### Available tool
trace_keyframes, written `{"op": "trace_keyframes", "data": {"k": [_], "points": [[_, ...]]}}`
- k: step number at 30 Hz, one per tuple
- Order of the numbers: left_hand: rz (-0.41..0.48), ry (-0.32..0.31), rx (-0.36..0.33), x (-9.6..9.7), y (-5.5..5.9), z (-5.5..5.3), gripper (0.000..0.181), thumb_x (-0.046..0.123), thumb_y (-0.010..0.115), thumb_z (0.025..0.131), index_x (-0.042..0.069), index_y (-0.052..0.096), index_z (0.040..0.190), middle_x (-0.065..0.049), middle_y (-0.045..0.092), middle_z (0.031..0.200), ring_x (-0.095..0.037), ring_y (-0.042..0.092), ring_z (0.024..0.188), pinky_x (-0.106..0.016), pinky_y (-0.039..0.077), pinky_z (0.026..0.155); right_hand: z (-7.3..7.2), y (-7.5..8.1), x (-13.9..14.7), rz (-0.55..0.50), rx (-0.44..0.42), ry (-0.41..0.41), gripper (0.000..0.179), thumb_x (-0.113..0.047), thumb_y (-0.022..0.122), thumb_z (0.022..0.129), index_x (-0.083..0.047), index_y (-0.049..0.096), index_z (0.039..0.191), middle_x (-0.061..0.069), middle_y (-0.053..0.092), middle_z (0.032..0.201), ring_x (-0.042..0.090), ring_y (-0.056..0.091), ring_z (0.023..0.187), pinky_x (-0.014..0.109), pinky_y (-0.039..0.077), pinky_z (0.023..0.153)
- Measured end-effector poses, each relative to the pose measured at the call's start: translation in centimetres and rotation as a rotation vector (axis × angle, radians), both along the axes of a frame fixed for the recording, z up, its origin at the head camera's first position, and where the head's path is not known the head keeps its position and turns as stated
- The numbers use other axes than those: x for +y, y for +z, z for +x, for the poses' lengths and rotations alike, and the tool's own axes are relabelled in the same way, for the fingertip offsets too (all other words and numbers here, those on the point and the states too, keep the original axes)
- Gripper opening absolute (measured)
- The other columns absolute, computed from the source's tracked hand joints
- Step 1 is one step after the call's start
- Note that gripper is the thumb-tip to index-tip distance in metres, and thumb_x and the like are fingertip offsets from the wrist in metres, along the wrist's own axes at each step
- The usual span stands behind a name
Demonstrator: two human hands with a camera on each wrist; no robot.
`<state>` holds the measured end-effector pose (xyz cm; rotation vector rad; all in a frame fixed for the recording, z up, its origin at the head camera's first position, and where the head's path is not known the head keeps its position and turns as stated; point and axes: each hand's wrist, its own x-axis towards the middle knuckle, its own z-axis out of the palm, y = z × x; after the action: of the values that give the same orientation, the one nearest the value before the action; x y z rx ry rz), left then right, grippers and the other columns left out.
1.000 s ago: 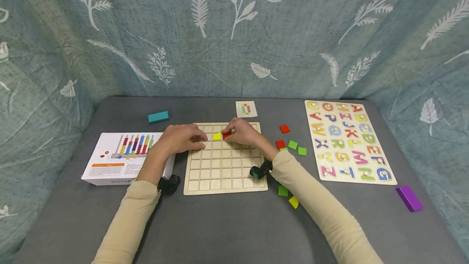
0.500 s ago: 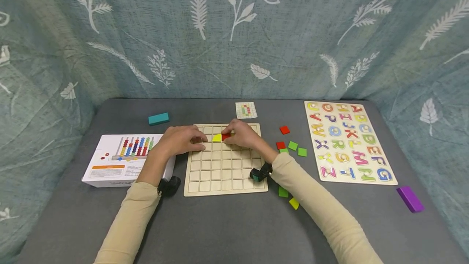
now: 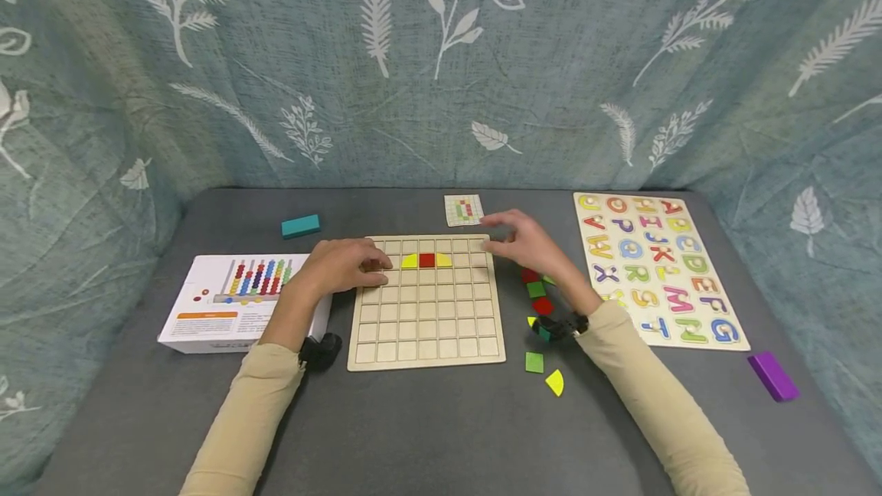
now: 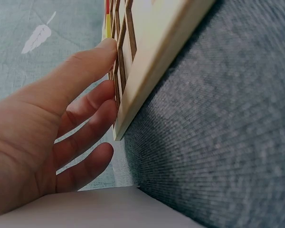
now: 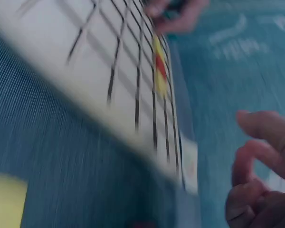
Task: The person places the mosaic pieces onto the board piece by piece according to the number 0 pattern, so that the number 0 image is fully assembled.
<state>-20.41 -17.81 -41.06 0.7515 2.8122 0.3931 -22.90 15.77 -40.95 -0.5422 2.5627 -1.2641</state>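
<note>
A wooden grid board (image 3: pixel 427 330) lies in the middle of the table in the head view. In its second row from the top a red square tile (image 3: pixel 427 260) sits between two yellow quarter-circle tiles, the left one (image 3: pixel 410 262) and the right one (image 3: pixel 444 260). At the board's upper left edge rests my left hand (image 3: pixel 341 265), fingers loosely bent and holding nothing; its thumb (image 4: pixel 107 50) touches the board in the left wrist view. Over the board's upper right corner hovers my right hand (image 3: pixel 529 243), its fingers apart and nothing between them.
Right of the board lie loose tiles, among them a green square (image 3: pixel 534 362) and a yellow quarter-circle (image 3: pixel 554 382). Behind stands a pattern card (image 3: pixel 463 210). An alphabet board (image 3: pixel 661 270), a purple block (image 3: pixel 773 376), a teal block (image 3: pixel 300 226) and an abacus box (image 3: pixel 213 325) surround it.
My right hand has let go of the red tile and moved right, off the row of tiles. That tile now lies in its cell between the yellow ones. The left hand has stayed put.
</note>
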Motion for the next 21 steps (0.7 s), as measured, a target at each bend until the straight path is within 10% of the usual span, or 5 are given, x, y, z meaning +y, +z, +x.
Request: {"op": "trace_keyframes", "data": {"k": [8,21], "points": [[-0.010,0.008,-0.012,0.0,0.0,0.1,0.027,0.038,0.071,0.087,0.030,0.073,0.112,0.011,0.065,0.097,-0.008,0.060,0.086,-0.030,0.041,0.071,-0.1,-1.5,7.8,-0.190,-0.156,-0.291,0.054,-0.030,0.063,0.095,-0.010,0.047,0.142,0.006,0.053,0.124,0.012,0.055,0.072,0.024,0.043,0.062],[-0.023,-0.002,-0.027,-0.1,0.0,0.1,0.027,0.038,0.069,0.089,0.030,0.071,0.115,0.008,0.066,0.106,-0.010,0.060,0.086,-0.031,0.040,0.071,-1.3,-3.5,8.7,-0.329,-0.237,-0.296,0.044,-0.019,0.056,0.099,-0.002,0.049,0.138,-0.008,0.055,0.103,0.008,0.049,0.064,0.021,0.038,0.055]]}}
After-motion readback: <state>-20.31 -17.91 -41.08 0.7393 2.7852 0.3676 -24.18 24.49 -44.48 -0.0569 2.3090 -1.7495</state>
